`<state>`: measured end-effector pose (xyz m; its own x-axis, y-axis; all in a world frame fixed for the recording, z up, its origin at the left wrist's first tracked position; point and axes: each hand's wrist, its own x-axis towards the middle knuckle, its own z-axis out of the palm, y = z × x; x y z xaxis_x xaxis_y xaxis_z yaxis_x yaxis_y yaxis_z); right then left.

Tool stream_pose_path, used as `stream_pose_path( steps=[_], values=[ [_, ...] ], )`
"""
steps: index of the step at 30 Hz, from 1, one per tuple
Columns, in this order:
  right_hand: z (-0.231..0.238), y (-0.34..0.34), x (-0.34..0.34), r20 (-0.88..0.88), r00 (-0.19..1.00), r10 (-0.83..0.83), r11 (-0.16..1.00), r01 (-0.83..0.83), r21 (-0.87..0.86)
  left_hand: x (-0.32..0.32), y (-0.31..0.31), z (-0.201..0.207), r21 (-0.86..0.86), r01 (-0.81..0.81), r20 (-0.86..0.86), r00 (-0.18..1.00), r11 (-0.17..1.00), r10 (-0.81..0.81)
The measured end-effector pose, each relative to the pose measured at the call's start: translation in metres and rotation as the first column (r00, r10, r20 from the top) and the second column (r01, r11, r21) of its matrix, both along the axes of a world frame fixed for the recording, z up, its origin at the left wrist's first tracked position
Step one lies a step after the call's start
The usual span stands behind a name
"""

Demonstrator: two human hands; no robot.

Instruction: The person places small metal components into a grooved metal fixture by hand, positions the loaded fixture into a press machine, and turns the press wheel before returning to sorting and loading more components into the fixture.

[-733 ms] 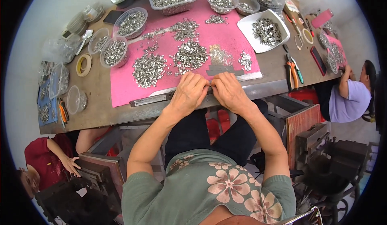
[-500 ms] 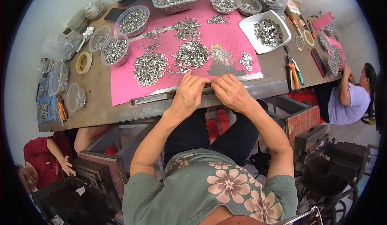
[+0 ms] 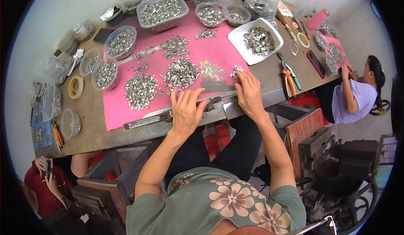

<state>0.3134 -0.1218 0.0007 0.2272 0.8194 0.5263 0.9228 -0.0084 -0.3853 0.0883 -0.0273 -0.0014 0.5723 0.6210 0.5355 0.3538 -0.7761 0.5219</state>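
Progress is hard to read: nothing finished shows, while 2 broad piles of metal pieces [image 3: 141, 92], apparently left, lie from 10 to 12 o'clock of the left hand [image 3: 187, 110]. That hand is open, fingers spread at the metal bar [image 3: 146, 120] along the 6 o'clock edge of the pink mat [image 3: 112, 116], its long axis pointing between 2 and 3 o'clock. The right hand [image 3: 251, 92] reaches toward a small pile [image 3: 235, 70] at its 11 o'clock; its grip I cannot tell

Loose silver bits [image 3: 235, 71] sat on the pink mat's [image 3: 214, 49] right side
Long metal bar [image 3: 147, 121] kinda lay along its front edge
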Motion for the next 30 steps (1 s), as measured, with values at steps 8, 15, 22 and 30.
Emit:
stream_pose_path(
  steps=[8,15,22,30],
  values=[
    [-0.006,0.003,-0.002,0.18,0.983,0.016,0.994,0.003,-0.106,0.093,0.048,0.003,0.016,0.3,-0.092,0.95,0.954,-0.298],
    [-0.001,-0.002,0.012,0.142,0.99,-0.012,0.986,0.036,-0.165,0.13,0.068,-0.004,-0.061,0.432,-0.435,0.8,0.9,-0.414],
    [0.009,-0.01,0.023,0.042,0.99,0.133,0.99,-0.131,-0.057,0.081,0.053,0.001,-0.019,0.452,-0.441,0.797,0.892,-0.413],
    [-0.003,0.037,0.039,-0.079,0.996,-0.046,0.997,0.051,0.06,0.097,0.066,0.006,-0.004,0.218,-0.063,0.974,0.976,-0.218]
  ],
)
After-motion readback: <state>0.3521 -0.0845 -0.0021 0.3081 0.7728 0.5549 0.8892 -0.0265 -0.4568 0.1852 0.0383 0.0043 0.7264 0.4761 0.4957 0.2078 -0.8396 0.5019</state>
